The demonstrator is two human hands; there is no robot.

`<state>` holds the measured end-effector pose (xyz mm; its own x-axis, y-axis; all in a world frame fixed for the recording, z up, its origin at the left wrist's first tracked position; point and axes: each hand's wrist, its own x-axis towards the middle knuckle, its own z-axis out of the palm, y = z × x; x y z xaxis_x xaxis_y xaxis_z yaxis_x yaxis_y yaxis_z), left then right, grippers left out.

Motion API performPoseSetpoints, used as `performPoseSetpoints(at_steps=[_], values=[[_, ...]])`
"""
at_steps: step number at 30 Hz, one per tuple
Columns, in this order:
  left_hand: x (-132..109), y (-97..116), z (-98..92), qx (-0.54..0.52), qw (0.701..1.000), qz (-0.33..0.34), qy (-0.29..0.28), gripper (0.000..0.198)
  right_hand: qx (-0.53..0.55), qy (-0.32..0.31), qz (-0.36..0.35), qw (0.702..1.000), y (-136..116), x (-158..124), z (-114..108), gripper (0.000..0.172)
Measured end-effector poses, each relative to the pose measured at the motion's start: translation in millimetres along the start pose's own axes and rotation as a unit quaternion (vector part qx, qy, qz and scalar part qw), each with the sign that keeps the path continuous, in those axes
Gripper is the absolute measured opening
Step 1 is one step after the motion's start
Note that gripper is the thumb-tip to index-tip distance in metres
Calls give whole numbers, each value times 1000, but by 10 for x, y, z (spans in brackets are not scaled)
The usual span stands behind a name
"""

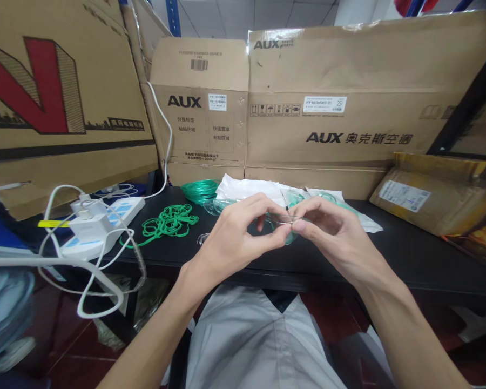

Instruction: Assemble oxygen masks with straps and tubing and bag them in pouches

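Above the front part of the black table, my left hand (pixel 243 227) and my right hand (pixel 336 232) meet with their fingertips close together. A thin, shiny wire-like strand (pixel 282 219) runs between them, pinched by the thumb and fingers of each hand. Its exact kind is too fine to make out, and the fingers partly cover it. Behind the hands lie white sheets or bags (pixel 255 189) with clear and pale green loops on them. Left of my left hand sits a tangled flat green cord (pixel 170 221), with a glossy green coil (pixel 200 190) behind it.
A white power strip (pixel 125 212) with plugged-in adapters and looped white cables (pixel 101 275) occupies the left end of the black table (pixel 421 248). Large cardboard panels (pixel 328 119) wall off the back. A taped carton (pixel 441 189) stands at the right.
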<state>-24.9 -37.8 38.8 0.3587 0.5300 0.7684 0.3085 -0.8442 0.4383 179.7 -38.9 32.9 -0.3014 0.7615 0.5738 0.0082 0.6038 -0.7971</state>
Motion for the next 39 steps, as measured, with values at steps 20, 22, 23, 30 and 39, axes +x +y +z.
performPoseSetpoints(at_steps=[20,22,23,30,39], values=[[3,-75,-35,-218,975,-16,-39,7,57,2,-67,996,32,-6,100,6],[-5,-62,-18,-220,974,-16,-40,8,69,-5,-72,995,51,-13,89,6],[-8,-60,-7,-225,974,-15,-40,8,76,-9,-74,994,62,-16,82,7],[-21,-151,54,-248,968,-13,-42,6,102,-24,-53,993,154,-9,81,7],[-3,-429,77,-243,964,-75,-79,8,110,-34,14,993,442,87,69,3]])
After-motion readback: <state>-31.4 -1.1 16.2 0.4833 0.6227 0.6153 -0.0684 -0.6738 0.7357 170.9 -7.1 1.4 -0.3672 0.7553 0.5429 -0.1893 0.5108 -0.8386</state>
